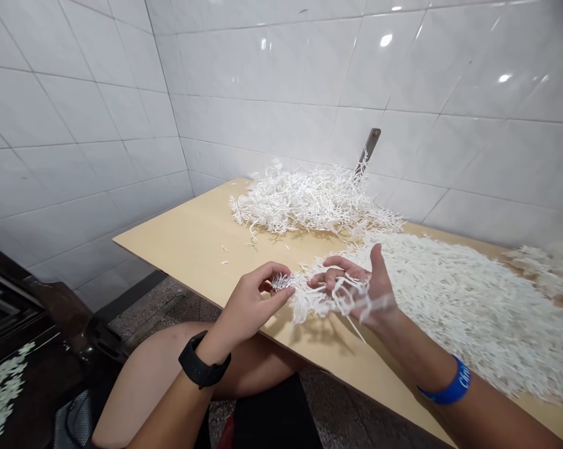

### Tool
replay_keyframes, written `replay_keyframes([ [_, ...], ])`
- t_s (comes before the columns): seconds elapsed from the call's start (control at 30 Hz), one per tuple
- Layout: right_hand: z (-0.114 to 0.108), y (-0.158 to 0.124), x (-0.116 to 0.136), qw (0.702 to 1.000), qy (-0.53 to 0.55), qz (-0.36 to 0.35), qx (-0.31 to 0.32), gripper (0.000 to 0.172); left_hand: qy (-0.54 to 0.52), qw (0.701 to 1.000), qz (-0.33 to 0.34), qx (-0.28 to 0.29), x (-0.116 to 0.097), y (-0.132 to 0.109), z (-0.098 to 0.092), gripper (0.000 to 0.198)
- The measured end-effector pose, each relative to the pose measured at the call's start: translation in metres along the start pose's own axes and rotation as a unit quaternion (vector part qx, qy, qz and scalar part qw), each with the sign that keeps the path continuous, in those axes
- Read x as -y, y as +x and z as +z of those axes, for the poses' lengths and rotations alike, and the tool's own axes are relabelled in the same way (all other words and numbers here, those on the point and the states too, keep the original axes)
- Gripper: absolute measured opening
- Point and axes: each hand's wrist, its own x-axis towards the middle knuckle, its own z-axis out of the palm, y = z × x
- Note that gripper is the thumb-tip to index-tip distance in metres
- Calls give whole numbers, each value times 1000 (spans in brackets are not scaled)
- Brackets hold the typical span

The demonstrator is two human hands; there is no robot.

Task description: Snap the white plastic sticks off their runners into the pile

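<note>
My left hand [257, 305] is closed in a pinch at the table's near edge, fingertips on the base of a white branching plastic sprig [312, 299]. The sprig's thin forked strands spread to the right, in front of my right palm. My right hand [360, 287] faces it with thumb raised and fingers apart. Some strands are blurred across the palm, and whether they touch it I cannot tell. Just beyond my hands, on the tan board [187, 231], lies a heap of similar tangled white sprigs [309, 199]. A wide layer of small loose white pieces [463, 299] is beside my right forearm.
A flat metal bar [369, 149] stands up behind the heap against the white tiled wall [281, 68]. Another white pile [552, 268] lies at the far right. Dark wooden furniture [52, 305] is at the left, with white pieces [3, 386] low beside it.
</note>
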Motion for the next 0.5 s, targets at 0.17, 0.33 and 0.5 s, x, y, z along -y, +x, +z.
replay_keyframes([
  [0.17,3,0,4,991,-89,17,99,62,17,999,32,6,-10,-4,1,14],
  [0.33,25,-10,-4,950,-281,-25,137,32,-24,998,47,-28,-8,-6,12,13],
  [0.5,43,-16,-11,943,-320,-19,87,30,-101,995,5,-28,-4,-8,22,36],
])
